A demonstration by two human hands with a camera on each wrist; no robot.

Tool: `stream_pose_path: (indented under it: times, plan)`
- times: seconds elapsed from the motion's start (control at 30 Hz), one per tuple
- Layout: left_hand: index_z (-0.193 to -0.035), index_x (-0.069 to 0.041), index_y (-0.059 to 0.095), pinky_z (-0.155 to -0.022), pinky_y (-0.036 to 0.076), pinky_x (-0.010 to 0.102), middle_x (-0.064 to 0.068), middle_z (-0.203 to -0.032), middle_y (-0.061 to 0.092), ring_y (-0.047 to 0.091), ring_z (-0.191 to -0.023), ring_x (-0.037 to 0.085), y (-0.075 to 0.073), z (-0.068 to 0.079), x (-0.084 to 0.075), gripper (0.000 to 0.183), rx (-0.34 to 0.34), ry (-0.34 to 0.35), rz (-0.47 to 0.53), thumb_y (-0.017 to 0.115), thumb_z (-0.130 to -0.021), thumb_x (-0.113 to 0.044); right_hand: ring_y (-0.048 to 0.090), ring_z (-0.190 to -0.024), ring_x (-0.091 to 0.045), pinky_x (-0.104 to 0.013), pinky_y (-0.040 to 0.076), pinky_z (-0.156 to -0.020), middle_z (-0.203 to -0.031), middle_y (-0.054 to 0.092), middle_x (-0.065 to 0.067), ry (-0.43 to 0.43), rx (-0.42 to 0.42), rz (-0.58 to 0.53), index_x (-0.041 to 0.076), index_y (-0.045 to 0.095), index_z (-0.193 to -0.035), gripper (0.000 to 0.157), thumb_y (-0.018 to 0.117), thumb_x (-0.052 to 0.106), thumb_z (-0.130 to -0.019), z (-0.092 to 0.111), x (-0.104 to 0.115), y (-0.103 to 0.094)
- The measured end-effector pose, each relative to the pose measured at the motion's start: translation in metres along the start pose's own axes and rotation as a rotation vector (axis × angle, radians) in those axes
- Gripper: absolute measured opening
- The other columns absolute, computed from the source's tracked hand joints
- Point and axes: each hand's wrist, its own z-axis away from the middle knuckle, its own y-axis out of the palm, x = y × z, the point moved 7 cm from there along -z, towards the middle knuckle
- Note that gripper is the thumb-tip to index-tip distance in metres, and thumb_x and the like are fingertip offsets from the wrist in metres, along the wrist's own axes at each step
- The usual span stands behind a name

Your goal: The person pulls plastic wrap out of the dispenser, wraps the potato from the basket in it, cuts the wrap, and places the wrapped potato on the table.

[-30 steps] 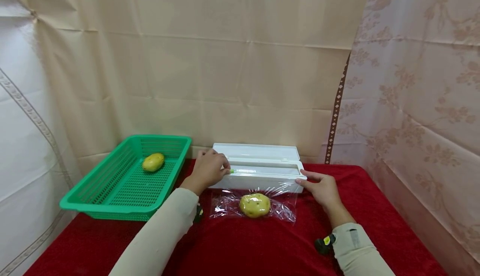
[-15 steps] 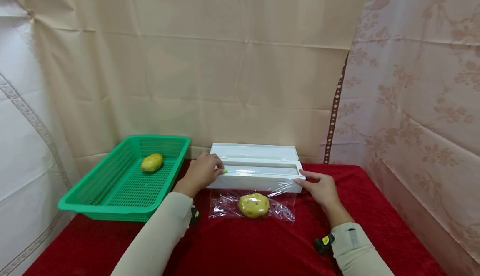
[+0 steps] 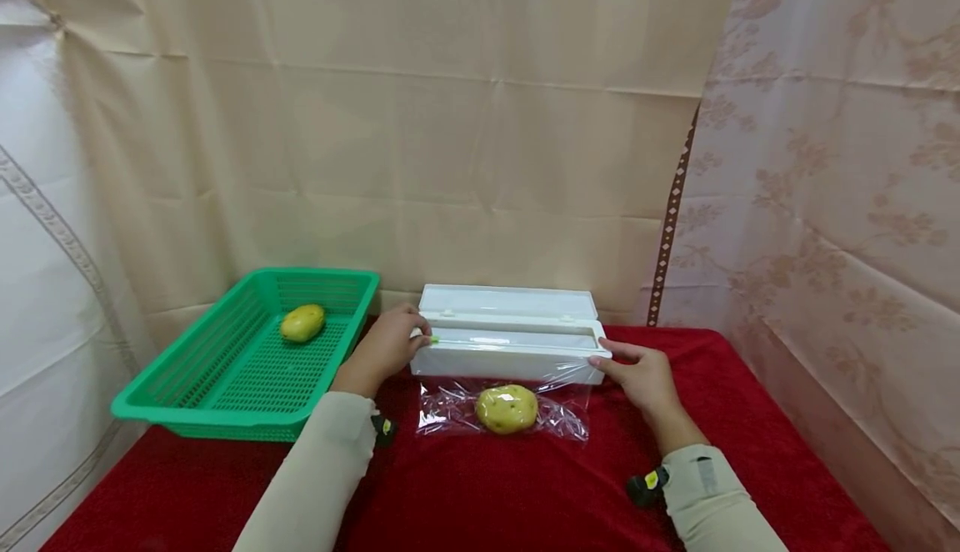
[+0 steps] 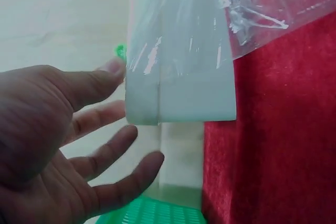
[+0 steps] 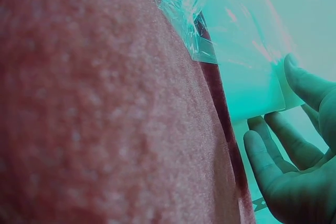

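A white cling film dispenser (image 3: 495,362) lies on the table with its lid (image 3: 510,300) raised at the back. My left hand (image 3: 386,345) is at its left end, thumb and forefinger pinching the small green slide cutter (image 3: 434,340). In the left wrist view the thumb tip meets the green cutter (image 4: 121,51) while the other fingers stay spread. My right hand (image 3: 639,374) grips the dispenser's right front corner between thumb and fingers. Clear cling film (image 3: 562,420) hangs over the box front and runs onto the table, with a potato (image 3: 507,409) wrapped in it.
To the left stands a green plastic basket (image 3: 225,420) holding one yellow potato (image 3: 303,323). A red cloth (image 3: 480,502) covers the table. Beige curtain (image 3: 450,135) hangs close behind the dispenser, and a patterned curtain (image 3: 840,202) on the right.
My left hand has slid leftward along the dispenser's top edge, taking the green slide cutter to the left end. My right hand keeps its hold on the right corner.
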Motion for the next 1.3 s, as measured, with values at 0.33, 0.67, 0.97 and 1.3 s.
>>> stream_pose_path:
  times: [0.33, 0.67, 0.97, 1.3]
  plan:
    - [-0.102, -0.007, 0.077, -0.097, 0.054, 0.047, 0.013, -0.113, 0.070, 0.067, -0.107, 0.031, 0.000, 0.008, 0.012, 0.012, -0.012, -0.063, 0.073, 0.071, -0.098, -0.016, 0.063, -0.095, -0.003, -0.017, 0.054, -0.073, -0.139, 0.065, -0.017, 0.015, 0.006, -0.005, 0.009, 0.070, -0.133, 0.057, 0.088, 0.033, -0.084, 0.001, -0.002, 0.000]
    - [-0.100, -0.005, 0.076, -0.096, 0.054, 0.050, 0.012, -0.107, 0.076, 0.069, -0.105, 0.031, -0.003, 0.014, 0.023, 0.008, -0.085, -0.082, 0.119, 0.071, -0.097, -0.010, 0.064, -0.095, -0.003, -0.016, 0.054, -0.074, -0.138, 0.066, -0.017, 0.009, -0.001, -0.002, 0.009, 0.070, -0.133, 0.056, 0.087, 0.032, -0.085, 0.001, -0.002, 0.001]
    - [-0.105, -0.004, 0.077, -0.096, 0.053, 0.051, 0.012, -0.107, 0.077, 0.069, -0.105, 0.032, -0.004, 0.015, 0.025, 0.012, -0.054, -0.147, 0.095, 0.070, -0.098, -0.011, 0.064, -0.091, -0.003, -0.020, 0.056, -0.074, -0.139, 0.065, -0.017, 0.020, 0.013, -0.009, 0.010, 0.070, -0.134, 0.058, 0.087, 0.034, -0.084, 0.001, -0.003, 0.000]
    - [-0.119, -0.017, 0.075, -0.100, 0.047, 0.055, 0.006, -0.127, 0.072, 0.063, -0.119, 0.030, -0.004, 0.014, 0.002, 0.042, -0.053, -0.068, -0.016, 0.086, -0.084, -0.038, 0.063, -0.119, -0.022, -0.012, 0.051, -0.077, -0.139, 0.066, -0.016, -0.019, 0.000, 0.050, 0.010, 0.070, -0.134, 0.057, 0.086, 0.036, -0.086, 0.000, -0.001, 0.000]
